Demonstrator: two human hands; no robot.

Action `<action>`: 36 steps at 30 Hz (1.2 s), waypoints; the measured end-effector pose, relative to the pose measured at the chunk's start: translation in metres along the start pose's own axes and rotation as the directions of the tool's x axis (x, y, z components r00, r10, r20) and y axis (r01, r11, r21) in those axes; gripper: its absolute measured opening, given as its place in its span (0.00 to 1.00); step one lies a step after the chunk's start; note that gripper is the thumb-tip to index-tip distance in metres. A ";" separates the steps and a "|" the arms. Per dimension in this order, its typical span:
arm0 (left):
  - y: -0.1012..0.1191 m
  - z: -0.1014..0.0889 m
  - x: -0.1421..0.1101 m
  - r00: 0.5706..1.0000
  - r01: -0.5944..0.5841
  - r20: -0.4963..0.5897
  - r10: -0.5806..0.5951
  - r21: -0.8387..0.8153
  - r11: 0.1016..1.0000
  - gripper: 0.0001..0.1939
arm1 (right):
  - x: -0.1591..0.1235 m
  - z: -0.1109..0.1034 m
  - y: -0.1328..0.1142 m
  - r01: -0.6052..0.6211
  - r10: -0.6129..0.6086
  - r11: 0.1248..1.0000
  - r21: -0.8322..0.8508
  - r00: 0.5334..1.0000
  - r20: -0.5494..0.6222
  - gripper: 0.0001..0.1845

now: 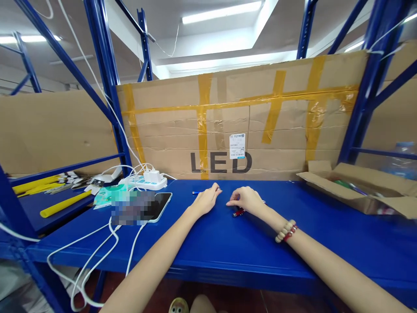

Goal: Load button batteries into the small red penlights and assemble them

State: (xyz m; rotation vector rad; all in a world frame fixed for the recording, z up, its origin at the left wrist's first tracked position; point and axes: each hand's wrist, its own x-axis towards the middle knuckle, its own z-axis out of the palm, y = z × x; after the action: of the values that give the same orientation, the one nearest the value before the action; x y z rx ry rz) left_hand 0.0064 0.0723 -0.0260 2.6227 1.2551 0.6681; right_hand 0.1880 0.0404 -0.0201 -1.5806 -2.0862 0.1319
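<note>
A slim, pen-like red stick (239,212) lies under the right hand (249,201), partly covered; a thin blue stick (196,192) runs out of sight behind the left hand (206,201). Both hands' fingers curl inward; whether they grip anything, I can't tell.

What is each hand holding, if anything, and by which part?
Cannot be told: the left hand partly hides a slim blue object, the right hand a red object.

Left hand (206,200) by blue pen (196,192), right hand (250,201) over red pen (239,212)
</note>
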 end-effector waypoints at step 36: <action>0.015 0.012 -0.002 0.925 -0.374 -0.148 0.351 -0.179 0.910 0.11 | 0.006 -0.022 0.014 -0.131 0.033 0.663 0.737 0.989 0.146 0.16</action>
State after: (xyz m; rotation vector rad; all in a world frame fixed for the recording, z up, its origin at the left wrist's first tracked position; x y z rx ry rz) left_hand 0.0212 0.0616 -0.0326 2.6935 0.6737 0.9594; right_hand 0.2092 0.0450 -0.0046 -1.1433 -1.6746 1.0124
